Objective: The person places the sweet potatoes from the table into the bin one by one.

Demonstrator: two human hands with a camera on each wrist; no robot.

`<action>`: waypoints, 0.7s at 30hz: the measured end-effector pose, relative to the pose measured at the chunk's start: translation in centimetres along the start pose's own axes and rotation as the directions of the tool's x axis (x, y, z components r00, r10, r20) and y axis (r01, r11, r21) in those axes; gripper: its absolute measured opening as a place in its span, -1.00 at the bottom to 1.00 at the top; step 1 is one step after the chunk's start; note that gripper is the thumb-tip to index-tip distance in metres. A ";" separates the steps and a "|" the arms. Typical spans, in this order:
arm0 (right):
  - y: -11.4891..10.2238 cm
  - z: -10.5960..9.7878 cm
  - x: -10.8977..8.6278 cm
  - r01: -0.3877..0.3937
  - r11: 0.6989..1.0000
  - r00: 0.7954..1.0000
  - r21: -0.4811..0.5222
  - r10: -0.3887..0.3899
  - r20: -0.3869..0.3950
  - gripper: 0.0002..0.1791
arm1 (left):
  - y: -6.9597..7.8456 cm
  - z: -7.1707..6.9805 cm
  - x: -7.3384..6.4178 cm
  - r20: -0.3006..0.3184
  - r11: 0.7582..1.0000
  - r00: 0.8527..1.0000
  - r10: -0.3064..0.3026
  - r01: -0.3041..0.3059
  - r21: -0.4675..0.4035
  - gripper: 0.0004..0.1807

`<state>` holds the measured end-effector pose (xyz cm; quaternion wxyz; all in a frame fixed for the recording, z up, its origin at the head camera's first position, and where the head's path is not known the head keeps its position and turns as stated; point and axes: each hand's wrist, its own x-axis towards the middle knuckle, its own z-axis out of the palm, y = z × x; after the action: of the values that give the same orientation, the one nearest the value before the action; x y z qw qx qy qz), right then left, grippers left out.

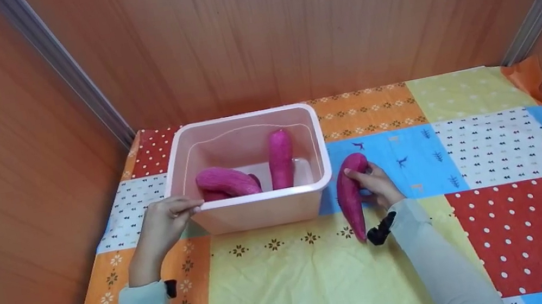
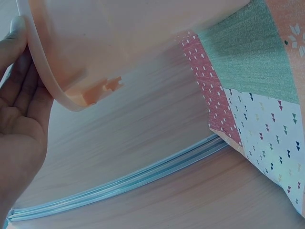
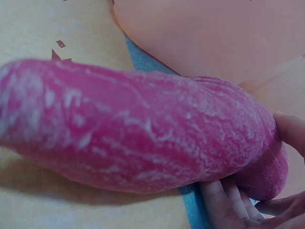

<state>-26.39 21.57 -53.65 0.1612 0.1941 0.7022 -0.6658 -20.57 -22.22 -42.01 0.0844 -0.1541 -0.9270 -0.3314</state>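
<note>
At its front left corner, my left hand pinches the rim of a pale pink plastic tub. The left wrist view has the thumb on one side of that tub's rim and the fingers on the other. To the tub's right, my right hand grips a long, curved, pink sweet-potato-shaped piece near its thicker far end. Close up, this wrinkled pink piece has whitish streaks and tapers toward the near end. Inside the tub, one similar pink piece leans upright, and another lies at the left over something partly hidden.
A colourful patchwork cloth covers the table under the tub. Wood-grain panels rise behind and on both sides, with metal strips at the corners. Black straps sit at the wrists.
</note>
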 end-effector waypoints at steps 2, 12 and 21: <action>-0.1 0.0 0.0 0.002 1.000 1.000 0.002 -0.002 0.003 -0.05 | 0.0 0.0 0.0 -0.004 1.000 1.000 0.008 -0.008 0.003 -0.80; -0.2 0.0 -0.1 -0.001 1.000 1.000 0.009 0.001 0.003 -0.04 | -0.2 -0.1 0.0 -0.009 1.000 1.000 0.019 -0.019 0.009 -0.78; -0.2 0.1 -0.5 -0.004 0.999 1.000 0.039 0.004 -0.009 -0.24 | -0.2 -0.1 0.1 0.009 1.000 1.000 0.001 -0.001 0.000 -0.79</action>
<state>-26.08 21.44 -53.24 0.1555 0.2017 0.6894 -0.6781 -20.76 -22.40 -41.95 0.0805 -0.1562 -0.9273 -0.3306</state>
